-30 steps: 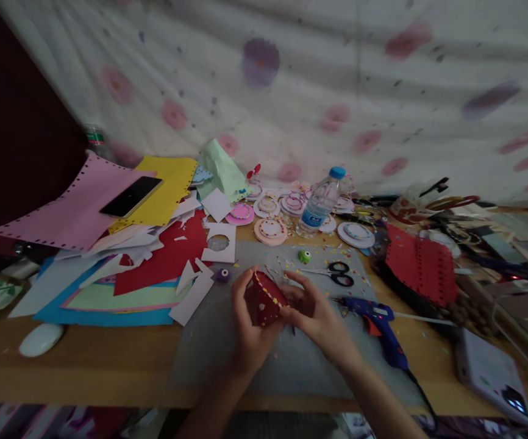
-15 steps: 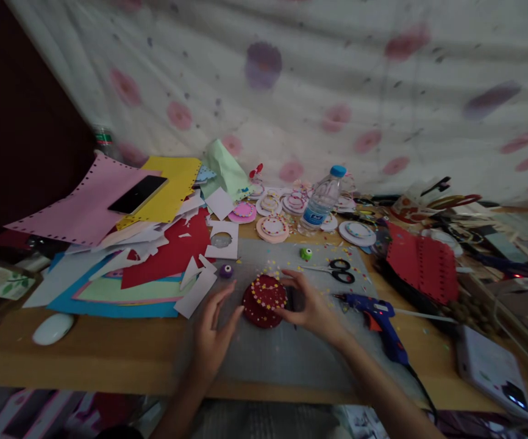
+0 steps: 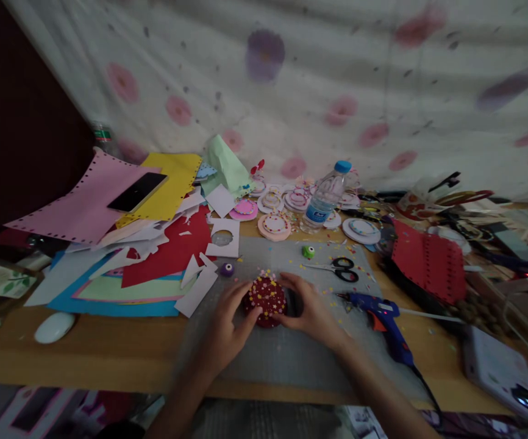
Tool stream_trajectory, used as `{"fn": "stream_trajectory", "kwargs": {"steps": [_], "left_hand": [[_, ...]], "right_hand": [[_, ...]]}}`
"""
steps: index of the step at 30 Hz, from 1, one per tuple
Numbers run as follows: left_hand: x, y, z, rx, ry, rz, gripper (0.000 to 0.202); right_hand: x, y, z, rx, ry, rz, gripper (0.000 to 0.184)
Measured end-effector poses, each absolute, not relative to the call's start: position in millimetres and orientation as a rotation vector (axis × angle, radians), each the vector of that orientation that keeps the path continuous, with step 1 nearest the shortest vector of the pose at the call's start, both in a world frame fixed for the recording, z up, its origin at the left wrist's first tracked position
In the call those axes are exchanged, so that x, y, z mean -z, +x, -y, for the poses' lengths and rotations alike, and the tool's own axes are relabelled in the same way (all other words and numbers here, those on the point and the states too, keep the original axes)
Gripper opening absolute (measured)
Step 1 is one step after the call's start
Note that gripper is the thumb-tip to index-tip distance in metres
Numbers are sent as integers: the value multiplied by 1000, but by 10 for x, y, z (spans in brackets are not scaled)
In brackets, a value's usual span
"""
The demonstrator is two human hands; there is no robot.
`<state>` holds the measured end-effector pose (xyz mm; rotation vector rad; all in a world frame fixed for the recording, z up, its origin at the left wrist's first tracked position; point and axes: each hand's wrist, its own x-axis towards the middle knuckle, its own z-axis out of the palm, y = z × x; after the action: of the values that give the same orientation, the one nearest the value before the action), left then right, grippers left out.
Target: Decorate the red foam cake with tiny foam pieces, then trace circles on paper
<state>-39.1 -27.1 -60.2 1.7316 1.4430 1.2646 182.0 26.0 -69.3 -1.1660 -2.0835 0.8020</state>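
Note:
A round dark red paper piece (image 3: 266, 297) dotted with small coloured bits lies flat on the grey mat (image 3: 273, 353) at the table's middle. My left hand (image 3: 227, 326) touches its left edge with the fingers extended and apart. My right hand (image 3: 307, 305) curves round its right edge, fingertips pressed on the rim. A small purple punch (image 3: 226, 269) and a green punch (image 3: 308, 250) sit on the mat just beyond.
Black-handled scissors (image 3: 344, 269) and a blue glue gun (image 3: 383, 320) lie to the right. A pile of coloured paper sheets (image 3: 154, 256) with a phone (image 3: 136, 191) fills the left. A water bottle (image 3: 325, 196), decorated round discs (image 3: 275, 224), red perforated sheet (image 3: 428, 261) and a white mouse (image 3: 54, 326) also sit here.
The red piece, held up in both hands a second ago, now lies flat on the mat. My left hand had let go and now touches its left edge again.

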Motion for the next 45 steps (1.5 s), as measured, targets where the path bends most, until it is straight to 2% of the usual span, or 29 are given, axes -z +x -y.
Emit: {"fn": "stream_trajectory", "kwargs": {"steps": [7, 13, 29, 45], "left_hand": [[619, -366, 230, -1188, 1978, -1394, 66], [587, -347, 215, -1172, 2012, -1300, 69], [541, -287, 227, -1186, 2054, -1353, 69], [547, -278, 215, -1174, 2013, -1327, 65]], "right_hand": [[643, 1813, -221, -425, -1045, 2192, 77], [567, 1777, -170, -230, -1106, 2216, 82], [543, 1736, -182, -304, -1153, 2147, 89], [573, 1723, -174, -344, -1179, 2145, 84]]}}
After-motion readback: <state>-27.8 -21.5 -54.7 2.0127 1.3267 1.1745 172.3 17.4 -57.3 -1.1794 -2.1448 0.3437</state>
